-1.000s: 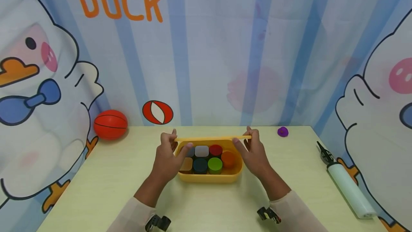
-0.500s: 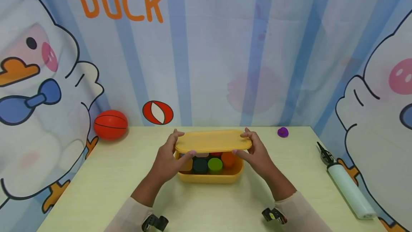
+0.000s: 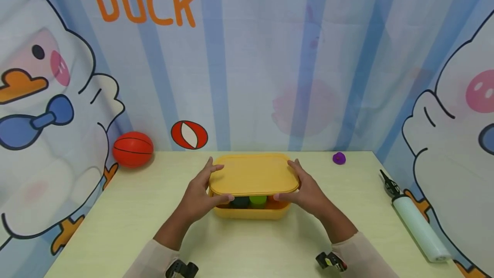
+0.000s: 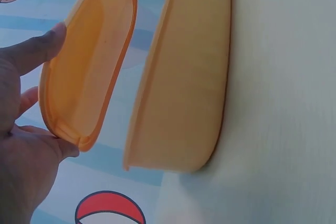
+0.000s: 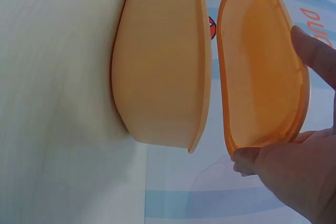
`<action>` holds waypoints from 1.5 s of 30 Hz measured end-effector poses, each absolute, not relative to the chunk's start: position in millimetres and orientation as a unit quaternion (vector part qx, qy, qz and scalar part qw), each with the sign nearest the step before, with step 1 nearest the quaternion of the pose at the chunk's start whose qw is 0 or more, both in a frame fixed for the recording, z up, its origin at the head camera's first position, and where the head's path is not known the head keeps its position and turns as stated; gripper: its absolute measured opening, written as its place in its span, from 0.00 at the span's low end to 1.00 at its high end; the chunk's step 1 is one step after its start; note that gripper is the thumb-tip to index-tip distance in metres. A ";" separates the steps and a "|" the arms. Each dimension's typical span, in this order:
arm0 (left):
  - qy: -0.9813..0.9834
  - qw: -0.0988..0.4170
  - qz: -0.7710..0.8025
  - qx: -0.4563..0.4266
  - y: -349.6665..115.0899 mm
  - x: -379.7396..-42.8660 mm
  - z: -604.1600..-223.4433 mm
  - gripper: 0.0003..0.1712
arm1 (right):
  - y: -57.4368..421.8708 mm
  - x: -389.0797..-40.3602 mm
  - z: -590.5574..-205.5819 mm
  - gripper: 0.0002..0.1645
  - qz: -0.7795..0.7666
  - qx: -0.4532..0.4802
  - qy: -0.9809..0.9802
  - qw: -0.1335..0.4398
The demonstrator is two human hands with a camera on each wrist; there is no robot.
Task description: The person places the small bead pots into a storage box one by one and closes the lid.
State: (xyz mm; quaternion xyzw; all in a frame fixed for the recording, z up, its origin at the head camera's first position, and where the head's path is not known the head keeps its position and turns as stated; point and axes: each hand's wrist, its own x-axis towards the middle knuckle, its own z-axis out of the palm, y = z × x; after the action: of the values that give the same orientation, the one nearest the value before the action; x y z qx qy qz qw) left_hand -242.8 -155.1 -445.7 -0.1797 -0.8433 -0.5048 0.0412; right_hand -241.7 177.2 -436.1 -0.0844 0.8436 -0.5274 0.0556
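A yellow lid (image 3: 252, 175) with rounded ends is held above a matching yellow box (image 3: 252, 213) on the table. My left hand (image 3: 198, 194) grips the lid's left end, thumb at the near edge and fingers at the far side. At the right end my right hand (image 3: 308, 190) grips it the same way. Both wrist views show a gap between the lid (image 4: 92, 56) and the box (image 5: 163, 61), the lid tilted. Below its near edge a dark container (image 3: 240, 203) and a green one (image 3: 258, 201) show inside the box. The other contents are mostly hidden by the lid.
A red ball (image 3: 133, 149) sits at the table's back left. A small purple object (image 3: 339, 158) is near the back edge on the right. A pale green cylinder with a black tip (image 3: 420, 228) lies along the right side. Behind hangs a striped duck curtain (image 3: 254, 55).
The lid has turned from edge-on to showing its top face, its near edge coming down over the box. More of the contents is covered, and both hands have turned with it.
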 end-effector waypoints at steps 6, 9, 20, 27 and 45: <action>-0.835 0.030 -0.521 -0.172 -157.5 -243.4 -456.9 0.52 | 174.9 -239.6 -448.0 0.71 -0.497 -0.093 0.861 0.054; -0.834 0.023 -0.525 -0.169 -158.3 -242.8 -461.4 0.53 | 173.8 -237.4 -453.1 0.69 -0.484 -0.102 0.868 0.044; -0.839 0.018 -0.520 -0.156 -161.8 -240.6 -476.0 0.54 | 165.5 -232.6 -468.4 0.63 -0.489 -0.115 0.865 0.021; -0.844 0.017 -0.513 -0.155 -166.9 -242.1 -486.5 0.55 | 163.3 -234.3 -480.1 0.63 -0.474 -0.114 0.873 0.025; -0.850 0.009 -0.504 -0.154 -169.2 -250.6 -496.5 0.52 | 162.0 -235.4 -483.7 0.66 -0.465 -0.114 0.877 0.019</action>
State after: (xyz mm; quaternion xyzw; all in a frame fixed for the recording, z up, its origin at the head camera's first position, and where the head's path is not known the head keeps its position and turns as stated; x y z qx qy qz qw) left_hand -250.6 -169.2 -496.5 -0.1544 -0.8496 -0.5042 0.0086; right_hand -235.4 162.0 -483.7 -0.1144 0.8775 -0.4654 0.0191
